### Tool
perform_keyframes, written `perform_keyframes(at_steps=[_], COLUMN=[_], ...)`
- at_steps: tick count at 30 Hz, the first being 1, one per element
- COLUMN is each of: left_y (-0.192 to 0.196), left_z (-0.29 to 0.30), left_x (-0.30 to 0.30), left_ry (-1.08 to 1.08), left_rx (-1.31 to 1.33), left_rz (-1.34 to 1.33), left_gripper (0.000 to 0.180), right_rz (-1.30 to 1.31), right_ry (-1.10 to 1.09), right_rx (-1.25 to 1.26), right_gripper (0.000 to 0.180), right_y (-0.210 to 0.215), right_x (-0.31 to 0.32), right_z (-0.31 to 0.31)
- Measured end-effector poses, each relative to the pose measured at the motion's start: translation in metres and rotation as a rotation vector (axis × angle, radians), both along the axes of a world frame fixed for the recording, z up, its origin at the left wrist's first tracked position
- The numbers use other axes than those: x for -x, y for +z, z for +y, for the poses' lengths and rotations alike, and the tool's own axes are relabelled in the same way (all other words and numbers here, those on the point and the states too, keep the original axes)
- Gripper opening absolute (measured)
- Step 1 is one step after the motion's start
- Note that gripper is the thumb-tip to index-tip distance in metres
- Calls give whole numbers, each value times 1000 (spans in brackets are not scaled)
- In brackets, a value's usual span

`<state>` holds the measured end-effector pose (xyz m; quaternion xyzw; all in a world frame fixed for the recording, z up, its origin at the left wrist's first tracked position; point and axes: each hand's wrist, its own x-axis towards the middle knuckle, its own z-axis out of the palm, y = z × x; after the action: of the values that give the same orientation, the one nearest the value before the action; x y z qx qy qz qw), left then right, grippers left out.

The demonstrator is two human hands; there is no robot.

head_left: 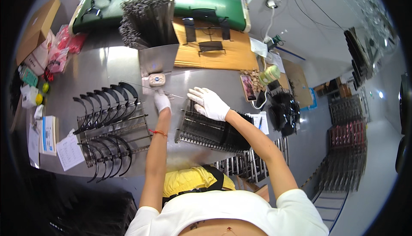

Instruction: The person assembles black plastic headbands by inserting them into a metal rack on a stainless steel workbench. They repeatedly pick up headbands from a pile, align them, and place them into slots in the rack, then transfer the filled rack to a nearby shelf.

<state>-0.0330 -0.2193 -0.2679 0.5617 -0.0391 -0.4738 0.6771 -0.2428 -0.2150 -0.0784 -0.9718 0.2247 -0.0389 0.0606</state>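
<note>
The metal table is the largest thing under me; its left end bends into the dark rim of my view, and the foot of the green conveyor behind it is hidden by a cardboard sheet. My left rack carries curved black pieces and reaches close to the near edge of the table. My right rack is partly covered by my right hand and forearm, so I cannot see all its slots. This hand is released, palm down, with the fingers spread. My left hand is blurred; a thin metal rod crosses at its fingertips, and I cannot tell if they grip it. The rod's right end comes near my right fingertips. Bare metal lies behind the left rack; between the racks, my left forearm takes much of the narrow strip. A small pale box sits just beyond my left fingers.
</note>
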Motion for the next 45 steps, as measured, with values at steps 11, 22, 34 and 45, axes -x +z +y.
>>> perform_keyframes(at_steps=[11,22,34,45], left_y=[13,13,54,25], left_z=[-1,13,11,0], left_x=[3,56,18,5], left_ry=[-91,-465,-696,-365], left_rx=[17,-86,-173,-66], left_rz=[-252,-494,-19,135], left_gripper=[31,32,39,25], right_rz=[-19,-75,-82,138], right_ry=[9,37,-24,-400], right_rx=[19,35,-57,-473], right_gripper=[50,50,54,51], right_y=[-4,-6,6,-3], right_x=[6,8,35,101], right_z=[0,-2,-6,-8])
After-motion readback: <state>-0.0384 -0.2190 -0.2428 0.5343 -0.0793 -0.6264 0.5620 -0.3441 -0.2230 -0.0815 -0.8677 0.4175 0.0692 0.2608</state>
